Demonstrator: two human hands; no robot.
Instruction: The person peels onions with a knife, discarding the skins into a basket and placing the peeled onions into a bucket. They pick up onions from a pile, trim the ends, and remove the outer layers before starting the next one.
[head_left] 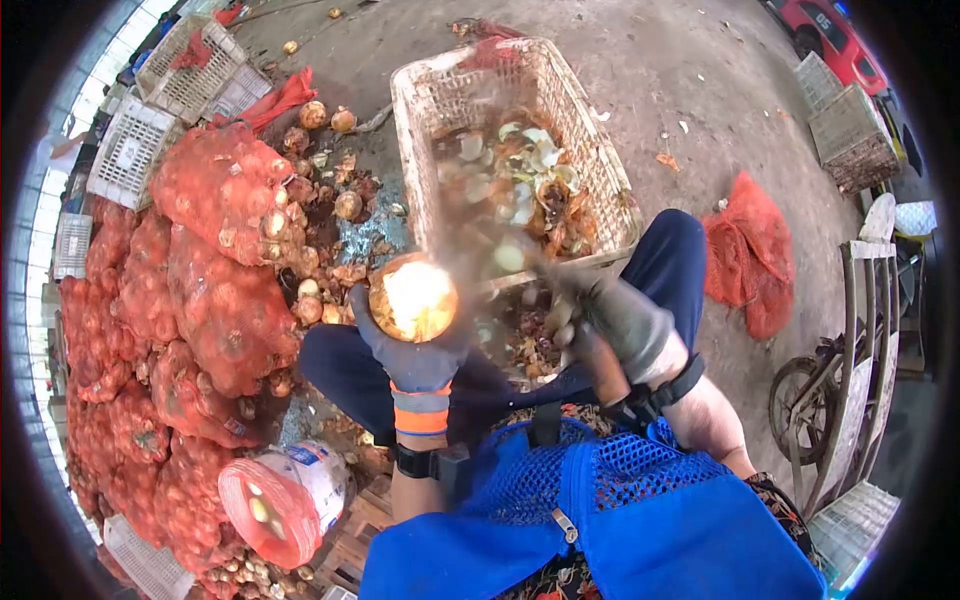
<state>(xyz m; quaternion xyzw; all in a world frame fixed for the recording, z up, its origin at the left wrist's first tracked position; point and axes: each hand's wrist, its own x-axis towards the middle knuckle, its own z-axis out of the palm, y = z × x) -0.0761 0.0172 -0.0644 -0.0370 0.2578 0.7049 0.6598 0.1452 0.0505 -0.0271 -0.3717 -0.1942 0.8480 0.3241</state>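
My left hand (415,350), in a grey glove with an orange cuff band, is closed around an onion (412,300) whose top is bright with glare. My right hand (625,325), in a dark glove, is smeared by motion at the crate's near edge. It grips a wooden-handled knife (603,368); the blade is too blurred to make out. Ahead of both hands stands a dirty white plastic crate (407,130) holding onion skins and pale onion pieces (540,150). A pale, blurred onion (508,255) shows near the crate's front, between my hands.
Red mesh sacks of onions (215,300) are piled at the left, with loose onions (347,205) beside them. A bucket (285,500) stands at lower left. To the right lie an empty red mesh sack (750,255) and a wheeled cart (850,370). Stacked crates (855,135) stand beyond.
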